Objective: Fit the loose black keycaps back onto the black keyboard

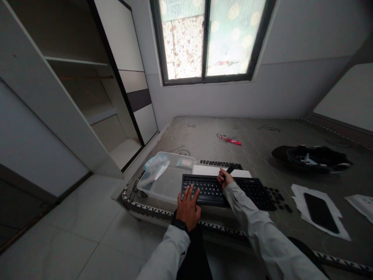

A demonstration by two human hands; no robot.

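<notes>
A black keyboard (204,190) lies on the mattress in front of me, with a white sheet or board (204,170) partly under its far edge. My left hand (188,210) rests on its near left part, fingers spread over the lower keys. Above the upper middle of the keyboard, my right hand (225,179) is closed around a short black tool (231,168); its working end cannot be made out. Loose black keycaps (275,194) sit by the right end, and a row of more keycaps (218,163) lies beyond the white sheet.
Left of the keyboard stands a clear plastic tray (163,190) holding a plastic bag (157,169). A phone (320,212) lies on white paper to the right, below a dark cap (314,157). A red packet (231,140) is farther back. The mattress edge (163,212) runs close to me.
</notes>
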